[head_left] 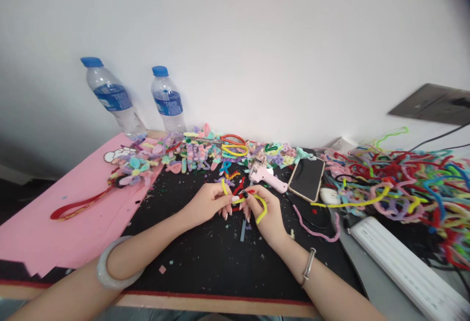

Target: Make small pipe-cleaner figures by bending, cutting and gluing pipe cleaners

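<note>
Both my hands meet over the black mat (205, 262), pinching a yellow pipe cleaner (263, 208). My left hand (209, 203) has thumb and fingers closed on it, with one end sticking up past the fingers. On its other side my right hand (265, 208) is closed on it too, and that end curls over the fingers. Red pipe cleaner pieces (240, 186) show beside and behind the fingertips; whether any is held I cannot tell. A pale glue stick (243, 230) lies just below my hands. Behind them rests a pink glue gun (268, 179).
Scissors (235, 145) lie on a heap of pipe cleaner pieces at the back. A phone (307, 179), white power strip (407, 267) and tangled pipe cleaners (404, 174) are right. Two water bottles (168, 100), pink paper (73, 198) and a red strap (79, 207) are left.
</note>
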Tool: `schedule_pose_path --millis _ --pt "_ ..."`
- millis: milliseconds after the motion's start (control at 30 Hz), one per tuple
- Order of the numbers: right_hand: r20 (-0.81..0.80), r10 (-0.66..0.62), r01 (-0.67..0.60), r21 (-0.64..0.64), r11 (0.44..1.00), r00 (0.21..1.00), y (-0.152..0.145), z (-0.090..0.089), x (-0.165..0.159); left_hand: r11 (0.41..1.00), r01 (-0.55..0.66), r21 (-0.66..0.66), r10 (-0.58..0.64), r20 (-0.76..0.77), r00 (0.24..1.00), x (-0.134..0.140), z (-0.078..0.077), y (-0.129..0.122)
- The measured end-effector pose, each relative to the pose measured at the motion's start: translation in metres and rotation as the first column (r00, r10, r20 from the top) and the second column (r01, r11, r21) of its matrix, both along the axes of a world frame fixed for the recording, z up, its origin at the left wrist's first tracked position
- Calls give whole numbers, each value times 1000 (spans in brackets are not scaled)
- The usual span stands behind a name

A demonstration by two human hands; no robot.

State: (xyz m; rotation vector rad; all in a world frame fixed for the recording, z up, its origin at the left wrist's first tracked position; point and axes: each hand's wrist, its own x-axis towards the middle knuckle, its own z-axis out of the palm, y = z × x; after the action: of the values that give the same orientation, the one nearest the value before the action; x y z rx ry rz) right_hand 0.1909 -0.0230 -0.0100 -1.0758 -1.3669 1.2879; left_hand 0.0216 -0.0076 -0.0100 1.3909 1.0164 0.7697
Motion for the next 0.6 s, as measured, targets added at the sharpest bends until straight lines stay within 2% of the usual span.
schedule_pose_path --millis 133,267,333,600 --pt "-33 -5 5 -15 1000 999 1 -1 0 1000 -27 13 27 28 999 1 2 0" --pt "-87 -34 33 -7 999 996 3 -3 1 991 -34 -130 62 218 974 4 5 0" --pt "-105 -32 32 1 999 994 4 -4 1 983 -18 -185 67 265 962 4 5 0" --pt "-73 -5 3 -23 1000 997 3 -1 0 976 13 -217 39 233 972 5 0 -1"
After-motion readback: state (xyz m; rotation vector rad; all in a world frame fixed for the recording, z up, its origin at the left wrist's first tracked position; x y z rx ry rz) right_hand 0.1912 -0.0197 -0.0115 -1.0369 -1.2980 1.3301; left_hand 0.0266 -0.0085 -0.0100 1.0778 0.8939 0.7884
